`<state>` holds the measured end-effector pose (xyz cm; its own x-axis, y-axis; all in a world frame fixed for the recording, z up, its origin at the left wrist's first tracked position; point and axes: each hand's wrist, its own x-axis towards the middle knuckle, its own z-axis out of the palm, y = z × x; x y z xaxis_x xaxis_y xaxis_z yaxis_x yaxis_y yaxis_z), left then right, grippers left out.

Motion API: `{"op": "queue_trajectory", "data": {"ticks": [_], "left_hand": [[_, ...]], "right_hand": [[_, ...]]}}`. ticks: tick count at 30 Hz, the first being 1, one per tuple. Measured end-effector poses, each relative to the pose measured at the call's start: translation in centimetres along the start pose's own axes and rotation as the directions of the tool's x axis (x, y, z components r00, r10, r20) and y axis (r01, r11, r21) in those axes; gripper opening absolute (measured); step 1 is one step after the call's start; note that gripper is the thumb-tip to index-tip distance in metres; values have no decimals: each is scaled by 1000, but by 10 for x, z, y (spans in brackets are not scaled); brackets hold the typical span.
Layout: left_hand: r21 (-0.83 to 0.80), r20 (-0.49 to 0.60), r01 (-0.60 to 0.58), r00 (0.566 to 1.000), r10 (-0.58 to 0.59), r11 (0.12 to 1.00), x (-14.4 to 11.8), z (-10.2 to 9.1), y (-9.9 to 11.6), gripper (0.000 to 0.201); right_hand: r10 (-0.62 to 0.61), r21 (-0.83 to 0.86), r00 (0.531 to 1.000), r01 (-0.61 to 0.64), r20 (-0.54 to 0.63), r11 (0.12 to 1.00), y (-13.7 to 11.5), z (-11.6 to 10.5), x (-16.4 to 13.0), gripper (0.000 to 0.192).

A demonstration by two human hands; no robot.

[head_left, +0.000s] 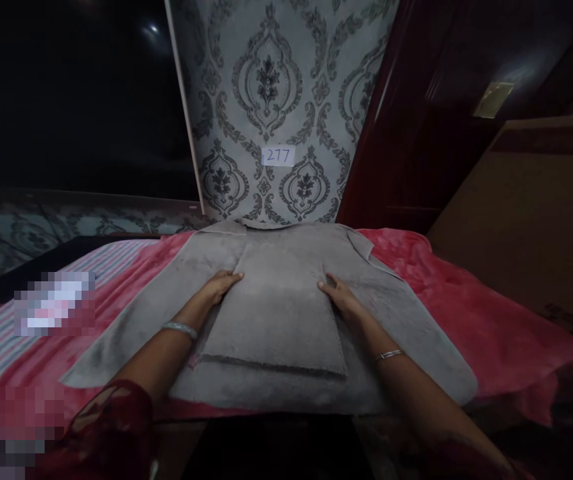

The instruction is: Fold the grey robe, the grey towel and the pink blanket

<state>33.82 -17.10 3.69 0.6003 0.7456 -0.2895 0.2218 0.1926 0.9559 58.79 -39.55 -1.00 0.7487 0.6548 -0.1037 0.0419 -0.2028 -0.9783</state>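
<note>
A grey plush cloth (396, 333), perhaps a garment, lies spread out with a narrower rectangular grey panel (271, 313) on top of its middle. My left hand (220, 287) is at the panel's left edge, its thumb on the upper face and its other fingers bent at the edge, partly hidden. At the opposite edge, my right hand (340, 293) grips in a similar way, thumb on the panel and fingers partly out of sight. The panel's raw lower edge lies toward me, between my forearms.
Beneath the grey cloth is a red plush blanket (446, 300), over a striped cloth (116, 257) at the left. A large dark screen (66, 100) stands back left. Patterned wallpaper bears a paper label (279, 156) reading 277. A cardboard box (526, 200) stands at right.
</note>
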Motion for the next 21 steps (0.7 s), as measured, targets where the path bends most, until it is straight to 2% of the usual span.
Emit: {"op": "queue_trajectory", "data": {"ticks": [2, 4, 7, 10, 13, 15, 19, 21], "left_hand": [[5, 26, 10, 1000, -10, 1000, -12, -5, -3, 44], [1, 54, 16, 998, -16, 1000, -25, -8, -5, 46], [-69, 128, -24, 991, 33, 997, -41, -9, -8, 53], [-154, 164, -43, 984, 68, 987, -51, -3, -11, 65], [-153, 181, 4, 983, 24, 988, -54, 2, -10, 68], [-139, 172, -14, 984, 38, 990, -55, 2, -6, 63], [-94, 90, -91, 991, 100, 991, -56, -10, 4, 56], [-66, 122, -57, 990, 65, 996, -58, -19, 4, 60]], "right_hand": [[81, 39, 995, -83, 53, 996, 3, -5, -17, 74], [105, 68, 985, -115, 136, 991, 4, -8, -36, 73], [0, 181, 968, -46, 250, 982, 0, -6, -59, 67], [-44, 268, 966, -26, 253, 963, -7, 0, -69, 64], [8, 298, 972, -80, 235, 951, -15, 2, -69, 70], [50, 302, 975, -116, 217, 946, -20, 1, -68, 75], [101, 312, 979, -154, 179, 937, -26, 2, -78, 83], [80, 333, 965, -162, 248, 929, -23, 3, -89, 88]]}}
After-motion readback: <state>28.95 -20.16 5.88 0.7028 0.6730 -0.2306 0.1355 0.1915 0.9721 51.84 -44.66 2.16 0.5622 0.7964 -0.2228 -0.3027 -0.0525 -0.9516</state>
